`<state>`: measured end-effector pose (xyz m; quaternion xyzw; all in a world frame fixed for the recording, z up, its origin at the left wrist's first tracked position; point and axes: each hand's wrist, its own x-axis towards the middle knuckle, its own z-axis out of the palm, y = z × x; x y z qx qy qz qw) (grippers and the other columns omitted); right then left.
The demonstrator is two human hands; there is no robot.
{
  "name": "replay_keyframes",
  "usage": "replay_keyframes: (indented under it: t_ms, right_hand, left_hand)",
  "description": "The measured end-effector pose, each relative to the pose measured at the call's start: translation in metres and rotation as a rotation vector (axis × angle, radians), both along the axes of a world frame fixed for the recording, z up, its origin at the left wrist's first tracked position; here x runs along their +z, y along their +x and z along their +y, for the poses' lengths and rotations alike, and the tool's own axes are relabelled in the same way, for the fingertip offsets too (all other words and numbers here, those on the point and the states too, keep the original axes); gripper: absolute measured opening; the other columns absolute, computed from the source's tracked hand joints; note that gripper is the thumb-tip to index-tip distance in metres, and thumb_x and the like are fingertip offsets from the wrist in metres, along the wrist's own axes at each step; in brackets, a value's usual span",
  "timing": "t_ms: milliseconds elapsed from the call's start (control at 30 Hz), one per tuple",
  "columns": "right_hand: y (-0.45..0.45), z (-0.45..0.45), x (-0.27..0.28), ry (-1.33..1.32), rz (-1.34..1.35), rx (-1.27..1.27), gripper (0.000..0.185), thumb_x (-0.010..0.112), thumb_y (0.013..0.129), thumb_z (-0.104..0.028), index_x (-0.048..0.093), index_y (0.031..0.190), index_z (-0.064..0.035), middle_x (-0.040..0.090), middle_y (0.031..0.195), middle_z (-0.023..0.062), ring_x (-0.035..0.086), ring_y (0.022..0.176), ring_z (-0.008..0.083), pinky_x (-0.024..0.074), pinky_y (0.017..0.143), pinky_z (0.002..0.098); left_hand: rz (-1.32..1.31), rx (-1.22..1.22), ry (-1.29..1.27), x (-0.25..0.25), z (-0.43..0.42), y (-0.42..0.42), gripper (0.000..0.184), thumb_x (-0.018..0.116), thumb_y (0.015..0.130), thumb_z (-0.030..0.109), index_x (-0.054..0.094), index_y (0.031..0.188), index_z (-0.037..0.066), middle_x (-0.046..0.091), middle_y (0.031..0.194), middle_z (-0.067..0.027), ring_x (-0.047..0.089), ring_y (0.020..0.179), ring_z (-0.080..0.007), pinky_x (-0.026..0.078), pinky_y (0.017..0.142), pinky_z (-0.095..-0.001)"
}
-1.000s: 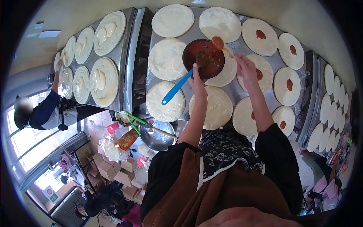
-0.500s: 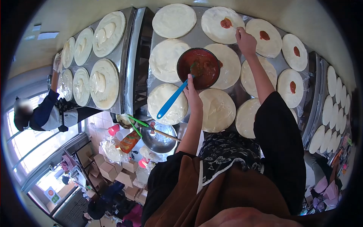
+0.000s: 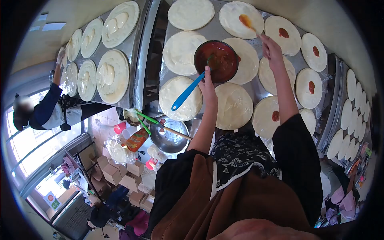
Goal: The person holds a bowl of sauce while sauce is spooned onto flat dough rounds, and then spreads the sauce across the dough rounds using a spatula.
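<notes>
- Steel worktop: carries pale rounds, partly dotted.
- Plain rounds: four towards the left show no sauce.
- Marked rounds: five show red sauce; the right arm partly hides another.
- Dark bowl: left hand grips it, thumb against a blue handle.
- Right hand: pinched nearly closed on a spoon above a far round.
</notes>
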<state>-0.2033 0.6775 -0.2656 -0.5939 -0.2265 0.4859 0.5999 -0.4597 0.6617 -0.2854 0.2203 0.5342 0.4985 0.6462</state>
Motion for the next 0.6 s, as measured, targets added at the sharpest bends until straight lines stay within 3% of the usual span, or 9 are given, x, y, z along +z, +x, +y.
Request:
replay_keyframes:
  t_ms: [100, 200, 300, 400, 500, 600]
  right_hand:
    - [-0.031, -0.040, 0.033, -0.162, -0.097, 0.219, 0.020, 0.056, 0.088, -0.024, 0.064, 0.090, -0.0060, 0.047, 0.057, -0.0040, 0.041, 0.047, 0.0040, 0.0328, 0.044, 0.0199]
    - [-0.059, -0.066, 0.044, -0.042, -0.676, 0.406, 0.018, 0.056, 0.086, -0.024, 0.064, 0.090, -0.0082, 0.057, 0.060, 0.0008, 0.054, 0.051, 0.0109, 0.0418, 0.050, 0.0263]
    - [-0.075, -0.073, 0.077, -0.154, -0.975, 0.487, 0.018, 0.057, 0.083, -0.024, 0.063, 0.091, -0.0090, 0.064, 0.068, 0.0068, 0.064, 0.065, 0.0196, 0.0477, 0.061, 0.0321]
    - [-0.097, -0.072, 0.087, -0.241, -1.259, 0.540, 0.019, 0.058, 0.081, -0.023, 0.064, 0.088, -0.0069, 0.064, 0.070, 0.0107, 0.065, 0.072, 0.0233, 0.0485, 0.063, 0.0334]
    - [-0.112, -0.079, 0.067, -0.246, -1.149, 0.608, 0.018, 0.056, 0.081, -0.023, 0.066, 0.088, -0.0091, 0.064, 0.072, 0.0119, 0.064, 0.072, 0.0253, 0.0478, 0.062, 0.0363]
    - [-0.117, -0.093, 0.032, -0.131, -0.814, 0.521, 0.019, 0.056, 0.082, -0.022, 0.067, 0.089, -0.0073, 0.064, 0.069, 0.0079, 0.061, 0.060, 0.0182, 0.0446, 0.056, 0.0315]
  left_hand:
    - [0.040, -0.034, 0.069, 0.004, -0.003, -0.006, 0.064, 0.060, 0.086, 0.035, 0.033, 0.133, 0.001, 0.045, 0.124, -0.0148, 0.048, 0.110, -0.0218, 0.048, 0.083, -0.0331]
    - [0.079, -0.064, 0.132, 0.012, -0.008, -0.012, 0.062, 0.060, 0.087, 0.033, 0.034, 0.132, 0.000, 0.046, 0.122, -0.0146, 0.048, 0.109, -0.0207, 0.045, 0.086, -0.0312]
    - [0.087, -0.071, 0.248, 0.016, -0.014, -0.017, 0.057, 0.060, 0.087, 0.030, 0.039, 0.129, -0.002, 0.050, 0.117, -0.0137, 0.049, 0.106, -0.0190, 0.042, 0.089, -0.0291]
    - [0.131, -0.098, 0.320, 0.022, -0.021, -0.023, 0.054, 0.058, 0.088, 0.026, 0.038, 0.130, -0.001, 0.049, 0.119, -0.0132, 0.049, 0.106, -0.0182, 0.041, 0.090, -0.0282]
    - [0.129, -0.092, 0.354, 0.019, -0.031, -0.029, 0.052, 0.057, 0.089, 0.025, 0.038, 0.129, -0.002, 0.049, 0.120, -0.0128, 0.049, 0.106, -0.0180, 0.041, 0.090, -0.0288]
    - [0.145, -0.090, 0.394, 0.016, -0.036, -0.039, 0.050, 0.057, 0.089, 0.025, 0.039, 0.128, -0.001, 0.050, 0.119, -0.0120, 0.049, 0.106, -0.0180, 0.041, 0.090, -0.0289]
